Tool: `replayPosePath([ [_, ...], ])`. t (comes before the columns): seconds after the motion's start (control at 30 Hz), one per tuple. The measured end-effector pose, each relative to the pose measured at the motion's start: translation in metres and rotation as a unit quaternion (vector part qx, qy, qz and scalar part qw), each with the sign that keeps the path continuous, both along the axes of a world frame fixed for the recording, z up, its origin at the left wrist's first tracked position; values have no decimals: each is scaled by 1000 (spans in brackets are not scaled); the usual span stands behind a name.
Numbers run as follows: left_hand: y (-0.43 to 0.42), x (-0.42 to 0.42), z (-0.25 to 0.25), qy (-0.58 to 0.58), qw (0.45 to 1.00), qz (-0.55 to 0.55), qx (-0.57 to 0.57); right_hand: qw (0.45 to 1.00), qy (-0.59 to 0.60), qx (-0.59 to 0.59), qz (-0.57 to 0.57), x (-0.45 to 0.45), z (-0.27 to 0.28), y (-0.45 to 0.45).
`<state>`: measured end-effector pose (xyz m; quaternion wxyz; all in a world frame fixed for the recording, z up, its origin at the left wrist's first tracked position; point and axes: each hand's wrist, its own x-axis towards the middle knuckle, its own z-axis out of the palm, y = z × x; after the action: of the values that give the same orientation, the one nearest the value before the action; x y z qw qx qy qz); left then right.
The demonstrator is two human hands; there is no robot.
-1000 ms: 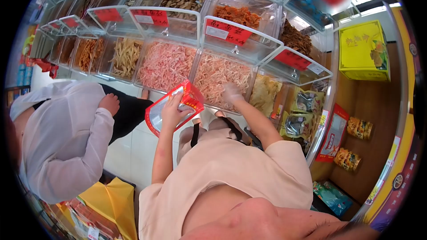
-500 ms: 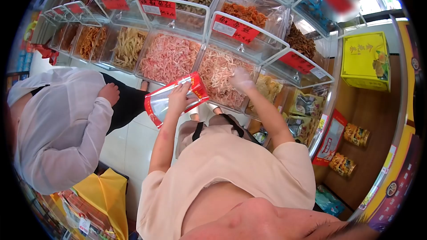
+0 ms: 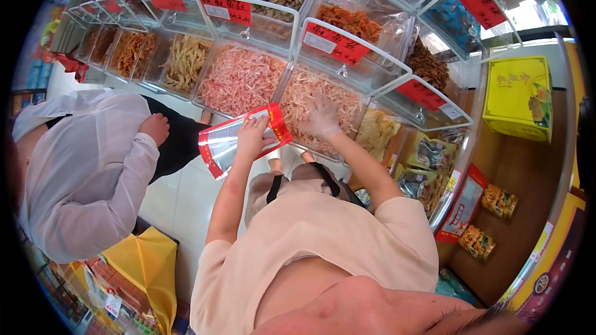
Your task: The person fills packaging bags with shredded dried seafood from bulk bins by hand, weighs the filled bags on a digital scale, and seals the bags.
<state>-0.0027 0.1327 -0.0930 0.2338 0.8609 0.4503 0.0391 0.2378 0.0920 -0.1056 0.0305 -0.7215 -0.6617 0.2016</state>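
Observation:
My left hand [image 3: 252, 138] grips a red and silver packaging pouch [image 3: 220, 142] by its right part, with fingers over the top face. A thin clear glove covers my right hand [image 3: 323, 118]. It is over the front bin of pale pink dried shreds [image 3: 301, 96], fingers apart and pointing into the shreds. Whether the fingertips touch them is hard to tell. Left of this bin is another of pinker shreds [image 3: 239, 80]. On its right lie pale yellow dried pieces [image 3: 377, 131].
Clear lids with red price cards [image 3: 335, 43] stand behind the front bins. At the right, a shelf holds a yellow box [image 3: 517, 96] and two jars [image 3: 498, 201]. A person in a white top [image 3: 87, 161] stands close on my left, beside a yellow cloth [image 3: 146, 273].
My right hand has moved slightly left and lower over the shreds, and its fingers are spread wider. The left hand still holds the pouch, nearly unmoved. The view has shifted a little.

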Motion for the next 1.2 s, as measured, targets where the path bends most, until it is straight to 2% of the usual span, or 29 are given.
replayPosePath([
  [0.03, 0, -1, -5, 7, 1000, 1, -1, 1000, 2, 0, 1, -6, 1, -2],
  [0.1, -1, -4, -14, 17, 1000, 3, -3, 992, -67, -72, 73, -19, 27, 0],
  [0.23, -6, -6, -19, 44, 999, 5, -14, 988, -100, -90, 78, -26, -31, 4],
  [0.3, -6, -4, -18, 43, 999, 3, -18, 990, -120, -65, 24, -27, -58, 9],
  [0.43, -10, -5, -17, 42, 999, -8, -10, 997, -66, 13, 33, -11, -71, 4],
  [0.5, -7, -4, -16, 42, 999, -11, -1, 1000, 22, 22, 8, 3, -58, 5],
  [0.6, -2, -1, -13, 16, 1000, -25, 8, 999, 30, -15, -6, 19, 5, 9],
  [0.63, -1, 4, -10, 13, 1000, -25, 7, 999, 28, -16, -6, 27, 10, 8],
  [0.7, 0, 15, 3, -24, 998, -40, 35, 991, 37, 118, 40, 39, 20, 7],
  [0.73, -1, 23, 11, -31, 998, -34, 46, 991, 36, 120, 40, 43, 28, 8],
  [0.8, -1, 36, 26, -51, 996, -33, 58, 997, 45, 44, 50, 45, 53, 10],
  [0.87, 2, 44, 35, -85, 992, -38, 81, 998, 33, 22, 53, 43, 68, 9],
  [1.03, -1, 50, 43, -89, 989, -56, 104, 997, 37, -7, 64, 44, 81, 8],
  [1.1, 0, 53, 39, -90, 989, -60, 106, 989, 8, -6, 147, 43, 75, 17],
  [1.13, 1, 54, 34, -80, 989, -77, 100, 989, 7, -5, 145, 40, 66, 18],
  [1.2, 2, 57, 25, -70, 989, -92, 96, 977, -7, 42, 211, 32, 46, 22],
])
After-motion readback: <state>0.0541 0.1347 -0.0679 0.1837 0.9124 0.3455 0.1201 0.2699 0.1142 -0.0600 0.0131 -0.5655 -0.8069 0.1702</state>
